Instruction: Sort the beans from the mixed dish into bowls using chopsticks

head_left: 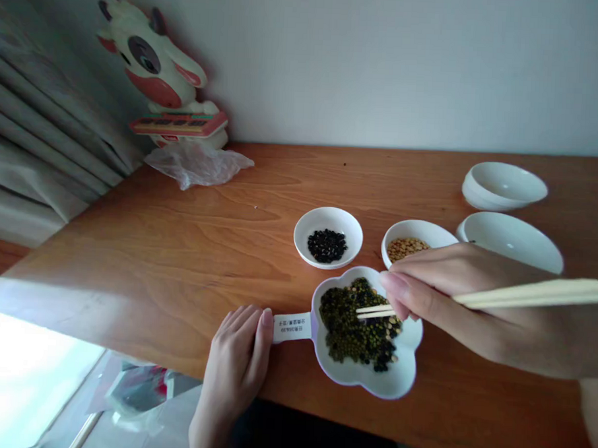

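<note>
My left hand (241, 353) is closed around the handle of a white, flower-shaped dish (404, 380) with a pale purple rim and a printed label. Mixed beans (356, 329), mostly green with some black and yellow, lie in the dish. Wooden chopsticks (524, 294) are gripped in my right hand (454, 293), their tips close together among the beans. Whether a bean sits between the tips is too small to tell. Behind the dish, one white bowl (302, 240) holds black beans (326, 246). Another white bowl (430, 228) holds yellow beans (404, 247), partly hidden by my right hand.
Two white bowls, a back one (503, 187) and a nearer one (516, 240), stand at the right. A cow toy with a keyboard (179, 123) and a crumpled plastic bag (197, 165) sit at the back left. The wooden table's (178, 265) front edge runs below my hands.
</note>
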A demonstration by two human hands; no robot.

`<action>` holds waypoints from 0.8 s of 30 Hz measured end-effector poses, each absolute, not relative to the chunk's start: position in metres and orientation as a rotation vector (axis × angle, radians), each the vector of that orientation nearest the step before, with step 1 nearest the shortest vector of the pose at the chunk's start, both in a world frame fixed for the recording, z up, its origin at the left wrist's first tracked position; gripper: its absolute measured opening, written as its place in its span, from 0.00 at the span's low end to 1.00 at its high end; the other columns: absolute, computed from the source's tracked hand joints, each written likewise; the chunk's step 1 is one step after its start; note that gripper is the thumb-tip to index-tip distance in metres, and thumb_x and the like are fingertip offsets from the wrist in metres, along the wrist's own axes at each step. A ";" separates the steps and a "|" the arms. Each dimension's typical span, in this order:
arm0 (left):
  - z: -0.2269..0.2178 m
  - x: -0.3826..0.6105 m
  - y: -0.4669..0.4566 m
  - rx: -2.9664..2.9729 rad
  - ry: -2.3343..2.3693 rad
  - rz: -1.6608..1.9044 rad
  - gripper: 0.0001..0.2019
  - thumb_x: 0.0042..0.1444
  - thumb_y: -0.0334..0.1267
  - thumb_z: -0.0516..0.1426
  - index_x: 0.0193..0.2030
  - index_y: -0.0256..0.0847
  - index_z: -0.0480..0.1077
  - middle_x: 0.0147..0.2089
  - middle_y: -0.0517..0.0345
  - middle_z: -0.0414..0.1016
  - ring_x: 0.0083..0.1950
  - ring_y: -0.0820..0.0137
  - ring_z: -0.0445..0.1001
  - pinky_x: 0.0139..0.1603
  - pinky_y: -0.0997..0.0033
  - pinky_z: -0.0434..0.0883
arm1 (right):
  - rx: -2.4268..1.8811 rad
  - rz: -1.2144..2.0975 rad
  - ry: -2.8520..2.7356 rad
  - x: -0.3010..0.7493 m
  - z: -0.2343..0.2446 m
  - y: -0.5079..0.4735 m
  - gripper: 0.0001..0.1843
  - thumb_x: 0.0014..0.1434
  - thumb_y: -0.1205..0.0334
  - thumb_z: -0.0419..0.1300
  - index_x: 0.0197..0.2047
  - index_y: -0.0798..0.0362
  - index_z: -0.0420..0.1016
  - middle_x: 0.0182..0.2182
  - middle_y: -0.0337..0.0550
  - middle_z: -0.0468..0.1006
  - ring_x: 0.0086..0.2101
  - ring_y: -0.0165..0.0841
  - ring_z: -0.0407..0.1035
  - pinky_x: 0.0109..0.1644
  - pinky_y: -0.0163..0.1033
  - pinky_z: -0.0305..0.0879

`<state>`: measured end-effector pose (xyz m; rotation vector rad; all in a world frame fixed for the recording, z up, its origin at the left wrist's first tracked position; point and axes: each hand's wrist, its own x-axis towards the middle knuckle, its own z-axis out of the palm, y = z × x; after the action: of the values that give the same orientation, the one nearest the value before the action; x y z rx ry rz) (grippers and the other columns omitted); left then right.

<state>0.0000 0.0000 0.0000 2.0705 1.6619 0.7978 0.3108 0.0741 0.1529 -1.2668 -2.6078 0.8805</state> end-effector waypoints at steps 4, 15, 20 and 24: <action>0.000 0.000 0.000 2.069 1.659 0.802 0.17 0.76 0.36 0.47 0.32 0.43 0.63 0.32 0.57 0.68 0.35 0.66 0.67 0.41 0.64 0.63 | -1.252 0.964 -2.625 0.309 0.155 0.074 0.18 0.74 0.53 0.55 0.31 0.50 0.70 0.24 0.34 0.74 0.29 0.32 0.68 0.37 0.40 0.56; 0.001 0.001 0.000 2.063 1.654 0.785 0.17 0.76 0.37 0.47 0.32 0.43 0.63 0.33 0.57 0.68 0.36 0.65 0.68 0.42 0.64 0.63 | -1.207 0.795 -2.492 0.326 0.137 0.077 0.20 0.75 0.53 0.51 0.33 0.48 0.74 0.29 0.36 0.77 0.31 0.33 0.70 0.39 0.43 0.57; 0.000 0.000 -0.002 2.056 1.659 0.783 0.17 0.76 0.36 0.47 0.32 0.43 0.62 0.32 0.57 0.67 0.36 0.66 0.66 0.41 0.63 0.62 | -1.108 0.953 -2.529 0.312 0.139 0.078 0.18 0.75 0.57 0.52 0.33 0.50 0.71 0.25 0.33 0.73 0.27 0.30 0.67 0.35 0.41 0.56; 0.001 0.001 -0.002 2.063 1.652 0.771 0.17 0.76 0.35 0.47 0.31 0.43 0.60 0.32 0.59 0.65 0.35 0.67 0.64 0.42 0.63 0.61 | -1.105 0.977 -2.495 0.306 0.141 0.080 0.21 0.76 0.54 0.48 0.33 0.50 0.71 0.25 0.35 0.74 0.27 0.31 0.67 0.35 0.41 0.58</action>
<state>0.0013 -0.0019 0.0012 2.0633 1.6519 0.7707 0.3062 0.0795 0.1406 -1.1050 -2.4953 0.9766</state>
